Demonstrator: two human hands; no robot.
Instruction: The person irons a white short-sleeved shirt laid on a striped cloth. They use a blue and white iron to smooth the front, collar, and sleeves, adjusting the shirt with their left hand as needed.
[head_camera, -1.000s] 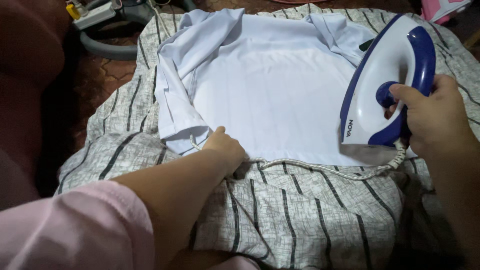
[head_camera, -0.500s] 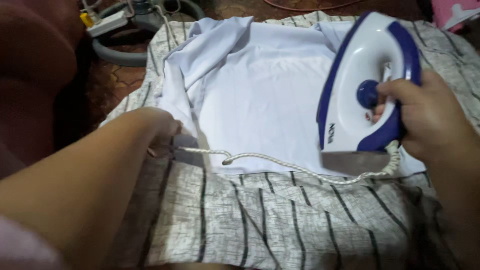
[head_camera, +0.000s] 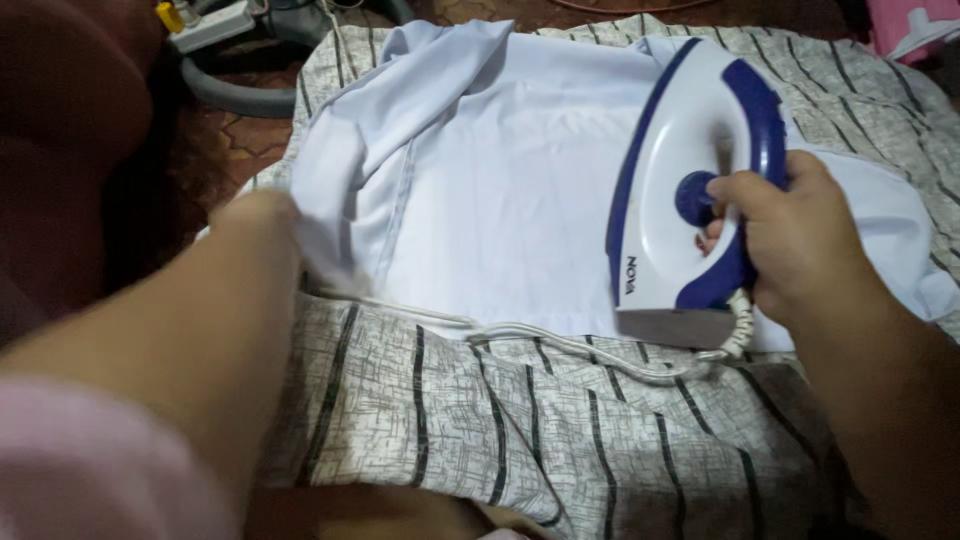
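Iron: your white and blue iron (head_camera: 690, 190) sits flat on the right part of the shirt (head_camera: 500, 190), nose pointing away from you, heel at the shirt's near hem.

Right hand: your right hand (head_camera: 800, 240) is wrapped tight around the iron's blue handle, thumb lying over the round blue dial, fingers curled under the handle.

Left hand: your left hand (head_camera: 262, 222) is at the shirt's left edge, beside the folded sleeve. It is blurred and seen from behind, so you cannot tell whether the fingers are pinching the fabric or only resting on it.

Shirt: pale, almost white, spread out on the striped cloth (head_camera: 520, 440). Its left sleeve is folded in over the body; the collar end lies at the far side, the hem nearest you.

Cord: the iron's white cord (head_camera: 540, 338) leaves the heel and trails left along the shirt's near hem, lying on the striped cloth.

Striped cloth: grey-white with dark stripes, under the shirt and showing on every side of it, widest on the side nearest you.

Floor beyond the shirt: a grey hose (head_camera: 235, 95) curves past the shirt's far left corner, with a white power strip (head_camera: 205, 22) just behind it.

Pink thing: a pink object (head_camera: 910, 25) lies past the shirt's far right corner, too cropped to tell what it is.

Sleeve: your left arm carries a pink sleeve (head_camera: 90, 465), near the lower left.
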